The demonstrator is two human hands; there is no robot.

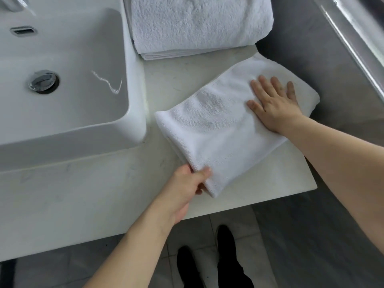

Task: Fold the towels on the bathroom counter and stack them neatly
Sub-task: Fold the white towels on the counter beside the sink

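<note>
You look well along: one thick folded towel (199,26) already sits at the counter's (87,196) back edge, beside the sink (62,65). The thinner white towel (218,129) lies folded near the right front corner, not yet stacked. Your right hand (274,104) presses it flat, fingers spread; your left hand (187,183) pinches its near corner. The sink basin holds only its drain plug (43,81) (no towels there).

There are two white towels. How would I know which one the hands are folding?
Start at the big white sink and go right along the counter. The fluffy folded towel sits at the back; the smooth towel lies nearer the front edge. It is thinner, and both hands touch it.
</note>
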